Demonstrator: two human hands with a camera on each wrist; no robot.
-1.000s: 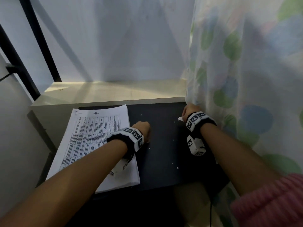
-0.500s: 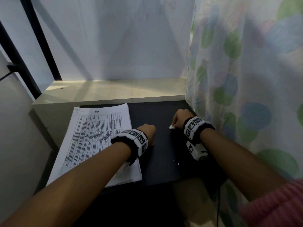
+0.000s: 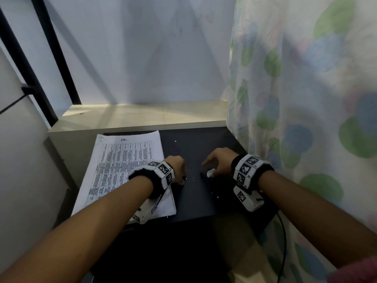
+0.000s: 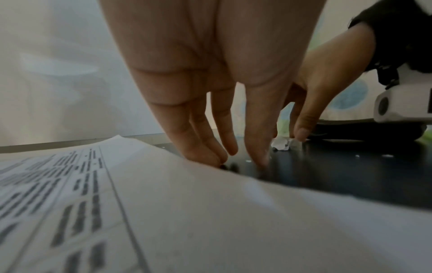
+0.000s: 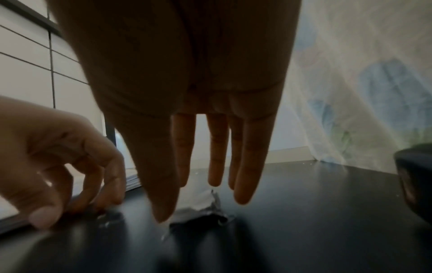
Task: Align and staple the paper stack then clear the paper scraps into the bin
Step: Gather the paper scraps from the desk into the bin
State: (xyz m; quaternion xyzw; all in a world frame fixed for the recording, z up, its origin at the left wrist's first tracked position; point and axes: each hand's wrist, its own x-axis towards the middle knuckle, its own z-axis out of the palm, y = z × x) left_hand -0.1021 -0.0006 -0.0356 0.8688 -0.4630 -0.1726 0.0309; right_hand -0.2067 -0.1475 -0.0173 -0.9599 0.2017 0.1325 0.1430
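Crumpled white paper scrap [image 3: 210, 173] lies on the black counter [image 3: 195, 201] directly under the right hand [image 3: 219, 162], fingers straight and loose around it, grasping nothing; left hand [image 3: 176, 167], also empty, fingertips down beside the printed white paper stack [image 3: 122, 170], sits farther off.

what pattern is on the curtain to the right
Green and blue dots on white curtain; head view shows it best.

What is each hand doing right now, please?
Left hand: open, fingertips down on the black tabletop beside the printed white paper stack.
Right hand: open, fingers straight over a crumpled white paper scrap.
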